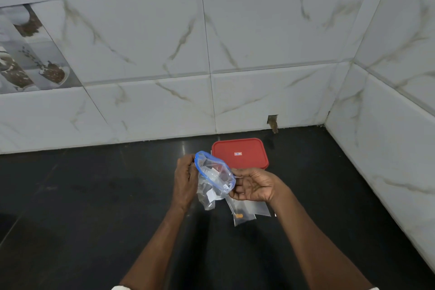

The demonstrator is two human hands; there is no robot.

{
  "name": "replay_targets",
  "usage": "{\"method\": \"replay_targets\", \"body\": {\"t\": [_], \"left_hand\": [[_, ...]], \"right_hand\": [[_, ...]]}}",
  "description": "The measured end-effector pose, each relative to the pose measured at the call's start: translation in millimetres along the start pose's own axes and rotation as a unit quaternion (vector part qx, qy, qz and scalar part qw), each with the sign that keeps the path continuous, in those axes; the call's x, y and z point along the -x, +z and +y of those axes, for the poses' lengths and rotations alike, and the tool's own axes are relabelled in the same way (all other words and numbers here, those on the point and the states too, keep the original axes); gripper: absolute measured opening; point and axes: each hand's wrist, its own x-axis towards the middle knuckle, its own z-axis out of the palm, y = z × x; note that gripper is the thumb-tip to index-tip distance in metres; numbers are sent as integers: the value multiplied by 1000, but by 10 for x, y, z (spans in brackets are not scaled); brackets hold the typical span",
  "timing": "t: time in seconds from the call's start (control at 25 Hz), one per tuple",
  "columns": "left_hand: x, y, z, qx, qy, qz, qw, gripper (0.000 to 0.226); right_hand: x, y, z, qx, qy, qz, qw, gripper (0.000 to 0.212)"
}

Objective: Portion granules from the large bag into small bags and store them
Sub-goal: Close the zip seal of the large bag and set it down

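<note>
**Item 1. Small bags** [249,211]. Clear, flat, several overlapping, lying on the black counter [94,195] just below the right hand. One orange piece [239,216] shows in the lowest one; otherwise they look unfilled. Judged very light, limp and slippery. Best taken by pinching a top edge, since a flat press would only slide them on the glossy surface.

**Item 2. Zip bag** [215,175]. Clear film with a blue closure strip, held above the counter between both hands, mouth spread open and tilted towards the camera.
- Left hand [186,178]: fingers curled round the left side of the blue rim.
- Right hand [255,187]: palm up, thumb and fingers pinching the right side of the rim. A few dark specks lie on the palm, too small to identify.
- Contents: pale flat pieces near the mouth and lower down. Whether any granules are inside cannot be told.
- Handling, as judged: soft, crinkly and nearly weightless. The closure strip is the only stiff part and the sound place to hold it; the body would collapse under a grip.

**Item 3. Container** [240,153]. Rectangular, red lid on, standing on the counter behind the hands and partly hidden by the zip bag. Contents hidden. Likely rigid and easy to lift by its sides.

**Item 4. Wall** [259,42]. Marbled tile, with a small hole [273,121] at its foot.
</note>
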Motion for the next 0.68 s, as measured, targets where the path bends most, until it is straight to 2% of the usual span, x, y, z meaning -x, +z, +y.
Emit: {"method": "replay_targets", "body": {"t": [0.08,0.16,0.2,0.28,0.4,0.44,0.56,0.6,0.68], "left_hand": [[-18,20,-8,-13,14,-3,1000,34],[-29,32,-6,-34,28,-9,999,30],[-29,25,-9,-43,34,-15,998,29],[-23,-18,-35,-55,47,-26,997,27],[-24,-69,-57,-41,18,-33,998,24],[-26,-70,-27,-39,9,-29,999,20],[-39,-43,103,-54,5,8,998,20],[-48,-40,136,-74,13,25,997,17],[-45,-31,195,-131,47,55,989,10]], "right_hand": [[15,3,1,34,-33,12,999,11],[12,42,23,126,-93,87,984,11],[3,68,36,177,-139,139,964,10],[-4,110,46,276,-228,241,902,9],[-27,88,46,461,-298,383,743,18],[-36,75,67,470,-302,398,728,15],[-100,71,139,444,-298,379,756,12],[-114,71,143,466,-312,378,737,10],[-87,136,108,512,-384,378,669,7]]}}
